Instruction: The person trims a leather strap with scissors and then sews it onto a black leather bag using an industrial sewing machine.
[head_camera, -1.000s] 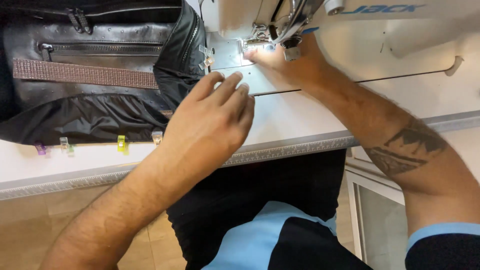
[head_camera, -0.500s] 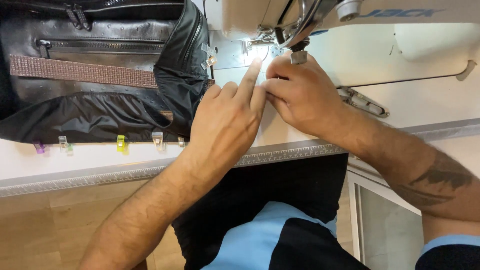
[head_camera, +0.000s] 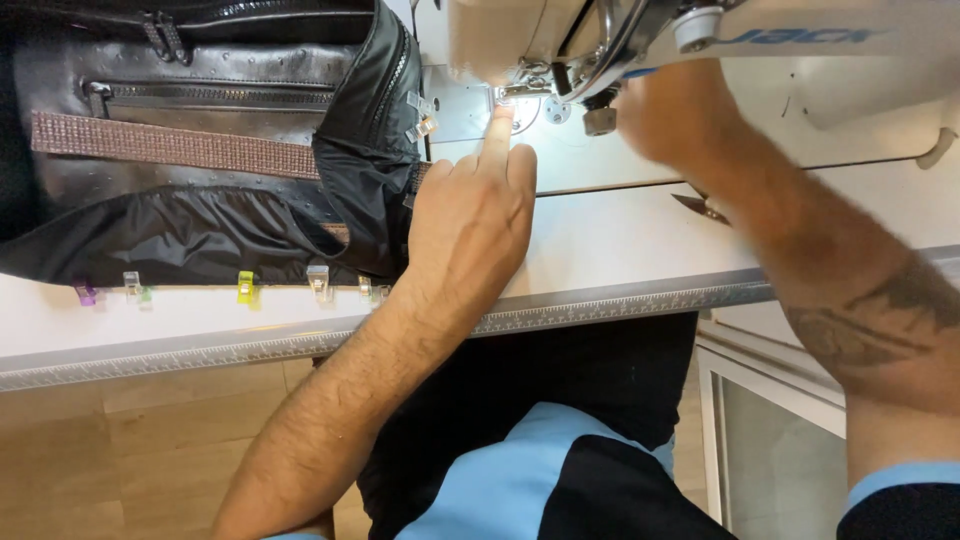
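Observation:
My left hand (head_camera: 470, 215) rests on the white sewing table (head_camera: 610, 240), its index finger stretched out and touching the metal plate under the sewing machine's presser foot (head_camera: 515, 95). The other fingers are curled in, with nothing held. My right hand (head_camera: 665, 110) is raised behind the white machine head (head_camera: 560, 30), next to the needle bar; its fingers are partly hidden, so I cannot tell what they grip. A black leather bag (head_camera: 190, 140) with zips and a brown webbing strap (head_camera: 170, 148) lies left of my left hand.
Small coloured plastic clips (head_camera: 245, 287) hold the bag's black lining along its near edge. Scissor tips (head_camera: 700, 207) lie on the table under my right forearm. A ruler strip runs along the table's front edge (head_camera: 600, 305). Wooden floor shows below left.
My left index finger has reached further forward to the plate under the presser foot. My right hand has lifted off the table and moved right, up beside the needle bar.

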